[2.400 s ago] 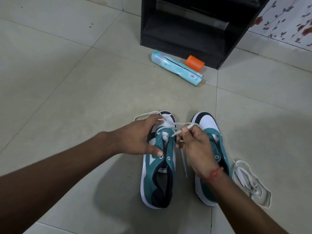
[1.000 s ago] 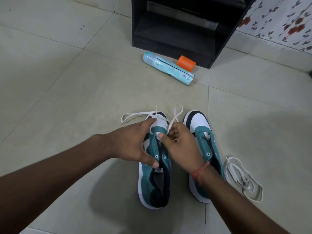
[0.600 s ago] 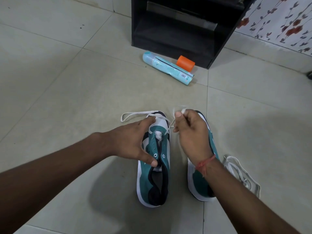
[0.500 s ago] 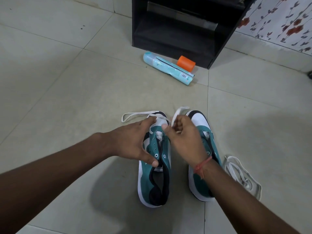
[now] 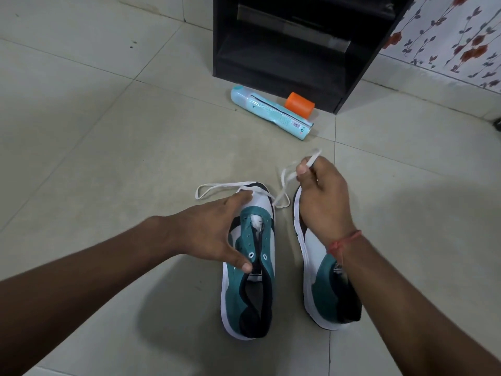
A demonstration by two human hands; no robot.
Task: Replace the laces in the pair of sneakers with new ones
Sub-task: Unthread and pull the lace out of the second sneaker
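Body in view: 2 forearms and 2 hands, entering from the lower edge of the head view.

Left hand (image 5: pixel 208 234): bare. No ring, watch, band or glove visible. Forearm bare up to the frame edge; no sleeve visible.

Right hand (image 5: pixel 322 196): bare. No ring or glove visible. Forearm bare up to the frame edge; no sleeve visible.

Right wrist: 1 thin red thread bracelet (image 5: pixel 345 240), wound around the wrist, with a small knot or bunched section on the side facing the camera. Strands appear slightly frayed; the strand count cannot be told.
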